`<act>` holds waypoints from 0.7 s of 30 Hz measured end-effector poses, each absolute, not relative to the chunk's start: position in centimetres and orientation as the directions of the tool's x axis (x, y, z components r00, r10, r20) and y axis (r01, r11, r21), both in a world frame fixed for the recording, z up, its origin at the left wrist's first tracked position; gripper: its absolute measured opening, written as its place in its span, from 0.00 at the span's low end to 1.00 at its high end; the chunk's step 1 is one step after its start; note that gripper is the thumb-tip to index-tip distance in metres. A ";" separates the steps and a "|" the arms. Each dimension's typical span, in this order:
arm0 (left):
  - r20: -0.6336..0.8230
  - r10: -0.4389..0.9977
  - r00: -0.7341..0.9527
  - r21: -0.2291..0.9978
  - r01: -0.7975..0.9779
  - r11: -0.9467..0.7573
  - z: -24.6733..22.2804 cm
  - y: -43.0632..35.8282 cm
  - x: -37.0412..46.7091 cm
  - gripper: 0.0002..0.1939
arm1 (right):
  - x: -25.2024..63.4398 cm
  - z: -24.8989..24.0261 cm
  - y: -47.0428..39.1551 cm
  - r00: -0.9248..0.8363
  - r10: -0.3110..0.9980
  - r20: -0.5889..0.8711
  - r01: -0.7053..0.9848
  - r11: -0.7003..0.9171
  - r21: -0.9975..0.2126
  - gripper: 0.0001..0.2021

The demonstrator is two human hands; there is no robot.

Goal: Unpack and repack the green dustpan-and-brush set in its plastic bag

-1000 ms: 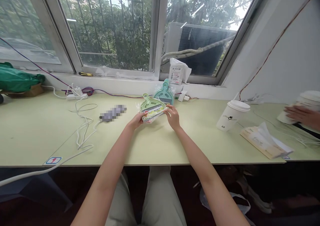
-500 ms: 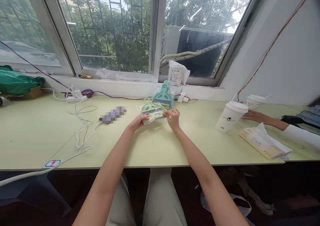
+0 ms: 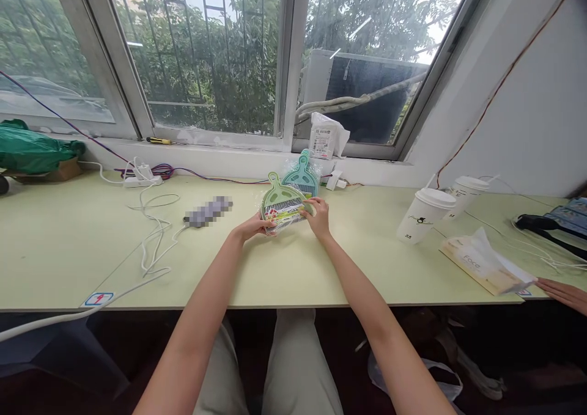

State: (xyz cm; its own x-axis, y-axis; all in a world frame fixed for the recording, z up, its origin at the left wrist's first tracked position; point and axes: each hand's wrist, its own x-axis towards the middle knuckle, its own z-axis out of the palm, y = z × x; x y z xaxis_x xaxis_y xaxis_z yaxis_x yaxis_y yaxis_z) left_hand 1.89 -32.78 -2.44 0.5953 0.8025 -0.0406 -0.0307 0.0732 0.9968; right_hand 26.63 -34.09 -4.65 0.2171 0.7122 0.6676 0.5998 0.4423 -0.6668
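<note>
The left hand (image 3: 251, 225) pinches the near left corner of the light green dustpan set (image 3: 283, 202), which is wrapped in clear film and tilted up above the desk (image 3: 68, 244). The pack looks light, its plastic stiff, its wrap slick and crinkly, so the firm lower edges seem the safest hold. The right hand (image 3: 317, 216) grips its right edge.

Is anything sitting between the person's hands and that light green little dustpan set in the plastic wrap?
Nothing visible does. The left hand and the right hand both grip the light green dustpan set at its lower corners, holding it tilted up over the table. The teal set lies just behind it, not between.
</note>
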 end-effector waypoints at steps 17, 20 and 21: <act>0.519 0.727 0.450 0.707 0.252 -0.661 -3.4 -33.4 6.1 0.36 | 28.5 -4.8 -33.1 0.396 0.915 -0.081 -0.421 0.103 -0.901 0.15; 0.574 0.743 0.344 0.711 0.240 -0.661 -3.3 -33.1 6.2 0.14 | 28.1 -4.5 -33.3 0.369 0.926 -0.079 -0.409 0.086 -0.909 0.15; 0.574 0.765 0.293 0.740 0.215 -0.638 -3.2 -33.1 6.2 0.10 | 28.0 -4.5 -33.3 0.357 0.931 -0.080 -0.408 0.079 -0.910 0.16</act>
State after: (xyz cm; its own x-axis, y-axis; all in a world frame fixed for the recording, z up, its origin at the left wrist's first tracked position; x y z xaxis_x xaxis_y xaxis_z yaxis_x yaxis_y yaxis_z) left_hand 6.23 -33.15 -3.17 0.2931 0.7646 0.5740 0.2153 -0.6378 0.7395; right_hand 27.95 -33.32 -4.47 0.3573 0.9306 -0.0796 -0.4078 0.0788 -0.9097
